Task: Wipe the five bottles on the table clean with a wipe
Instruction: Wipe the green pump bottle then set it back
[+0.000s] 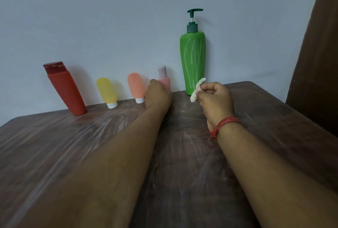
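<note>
Nearest: two bare forearms reach across a dark wooden table (73, 145) streaked with pale smears. Red thread band (224, 124) wound round the right wrist.

Right hand (214, 100): fingers curled, pinching one small white wipe (197, 89) between thumb and fingertips. Wipe sticks out left of the fist, just beside the base of the green pump bottle (193, 61); contact between them cannot be told.

Left hand (158, 95): at the small pink bottle (164, 79), covering its lower part. Fingers lie behind the hand, so the grip cannot be told.

Far edge, against the pale wall (109, 17), five bottles in a row. From left: one red bottle (65, 89), one yellow tube (107, 90) on its white cap, one peach tube (136, 86) likewise, the pink bottle, the green pump bottle. One brown curtain (318, 45) at far right.
</note>
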`<act>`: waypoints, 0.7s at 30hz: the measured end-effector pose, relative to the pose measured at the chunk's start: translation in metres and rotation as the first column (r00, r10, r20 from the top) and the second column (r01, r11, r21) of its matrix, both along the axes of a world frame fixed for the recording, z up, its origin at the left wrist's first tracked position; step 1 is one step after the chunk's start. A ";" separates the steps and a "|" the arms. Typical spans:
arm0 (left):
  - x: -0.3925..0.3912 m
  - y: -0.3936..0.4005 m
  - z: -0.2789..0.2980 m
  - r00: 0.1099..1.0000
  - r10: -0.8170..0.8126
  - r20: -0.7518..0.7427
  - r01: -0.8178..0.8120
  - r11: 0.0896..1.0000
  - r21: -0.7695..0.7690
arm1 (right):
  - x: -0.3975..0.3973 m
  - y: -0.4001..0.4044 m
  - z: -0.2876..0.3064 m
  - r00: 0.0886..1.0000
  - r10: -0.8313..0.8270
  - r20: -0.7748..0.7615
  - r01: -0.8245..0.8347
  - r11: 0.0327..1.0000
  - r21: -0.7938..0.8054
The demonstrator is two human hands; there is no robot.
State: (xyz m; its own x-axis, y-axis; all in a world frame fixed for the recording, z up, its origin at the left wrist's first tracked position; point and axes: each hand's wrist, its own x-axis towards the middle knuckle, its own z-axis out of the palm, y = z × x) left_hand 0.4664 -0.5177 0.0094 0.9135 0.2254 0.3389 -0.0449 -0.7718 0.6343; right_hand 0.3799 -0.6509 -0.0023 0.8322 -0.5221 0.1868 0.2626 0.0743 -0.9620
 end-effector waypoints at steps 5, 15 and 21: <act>0.001 -0.004 0.002 0.999 0.022 -0.029 -0.022 1.000 0.020 | -0.001 0.000 0.002 1.000 -0.006 0.007 0.006 1.000 0.021; 0.002 -0.007 0.002 0.998 0.033 -0.054 -0.034 0.999 -0.025 | 0.002 -0.001 0.001 0.999 0.009 0.031 -0.011 0.996 0.093; -0.001 -0.008 0.002 0.998 0.026 -0.064 -0.028 0.999 -0.031 | 0.003 -0.002 0.000 0.999 0.018 0.042 -0.022 0.994 0.105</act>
